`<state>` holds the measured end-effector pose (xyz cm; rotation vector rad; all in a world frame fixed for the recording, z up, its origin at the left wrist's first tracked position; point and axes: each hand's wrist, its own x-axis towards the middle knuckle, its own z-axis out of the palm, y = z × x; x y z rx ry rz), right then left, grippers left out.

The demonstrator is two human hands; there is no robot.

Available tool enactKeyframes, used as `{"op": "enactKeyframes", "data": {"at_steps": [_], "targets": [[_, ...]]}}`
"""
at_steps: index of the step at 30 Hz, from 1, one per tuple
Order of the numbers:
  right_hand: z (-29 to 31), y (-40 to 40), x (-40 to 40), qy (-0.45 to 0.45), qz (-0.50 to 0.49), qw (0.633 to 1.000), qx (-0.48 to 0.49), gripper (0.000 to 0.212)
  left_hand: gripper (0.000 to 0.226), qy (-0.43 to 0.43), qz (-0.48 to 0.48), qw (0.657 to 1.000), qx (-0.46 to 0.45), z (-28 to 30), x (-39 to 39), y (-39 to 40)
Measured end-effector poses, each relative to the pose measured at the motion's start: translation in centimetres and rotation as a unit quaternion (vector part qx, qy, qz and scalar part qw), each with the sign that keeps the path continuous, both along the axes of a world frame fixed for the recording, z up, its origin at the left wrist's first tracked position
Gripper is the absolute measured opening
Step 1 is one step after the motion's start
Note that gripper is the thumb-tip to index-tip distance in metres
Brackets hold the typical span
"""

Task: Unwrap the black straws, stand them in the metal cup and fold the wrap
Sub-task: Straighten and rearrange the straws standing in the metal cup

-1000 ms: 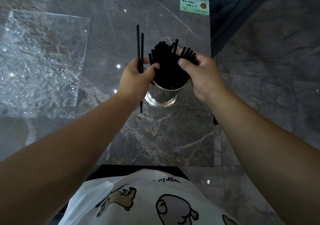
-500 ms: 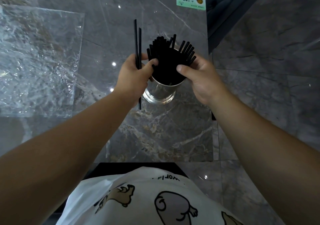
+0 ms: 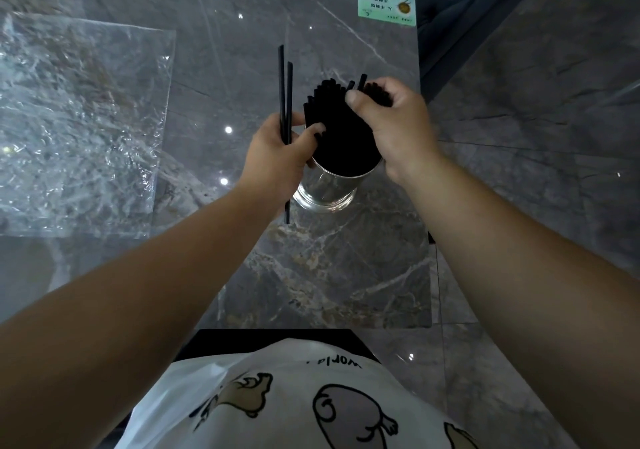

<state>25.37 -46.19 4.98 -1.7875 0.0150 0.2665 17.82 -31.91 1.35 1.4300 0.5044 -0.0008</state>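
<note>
The metal cup (image 3: 325,190) stands near the right edge of the bench (image 3: 329,275), packed with black straws (image 3: 337,130). The left hand (image 3: 277,157) pinches two loose straws (image 3: 284,102) in its grip; the right hand (image 3: 394,130) pinches the bundle's tops. The clear wrap (image 3: 79,126) lies flat toward the left edge.

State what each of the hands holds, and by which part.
The left hand pinches two loose thin black straws at about mid-length. The right hand grips the upper ends of the black straw bundle standing in the shiny metal cup.
</note>
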Motion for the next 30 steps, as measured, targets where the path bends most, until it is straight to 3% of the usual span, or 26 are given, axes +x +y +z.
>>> {"op": "enactKeyframes", "data": {"at_steps": [7, 16, 23, 30], "targets": [[-0.6, -0.4, -0.7, -0.005, -0.052, 0.999, -0.001, 0.017, 0.033, 0.005, 0.007, 1.0, 0.016, -0.2, 0.1, 0.0], [0.3, -1.0, -0.1, 0.014, 0.057, 0.998, -0.03, 0.036, 0.026, 0.008, 0.009, 1.0, 0.014, 0.0, 0.0, -0.1], [0.7, -0.5, 0.7, 0.012, 0.087, 0.996, -0.028, 0.012, 0.025, 0.007, 0.007, 1.0, -0.01, 0.2, 0.0, -0.1], [0.1, -0.8, 0.6, 0.003, 0.047, 0.997, -0.054, 0.017, 0.025, 0.002, 0.01, 1.0, -0.01, 0.1, -0.1, -0.1]]}}
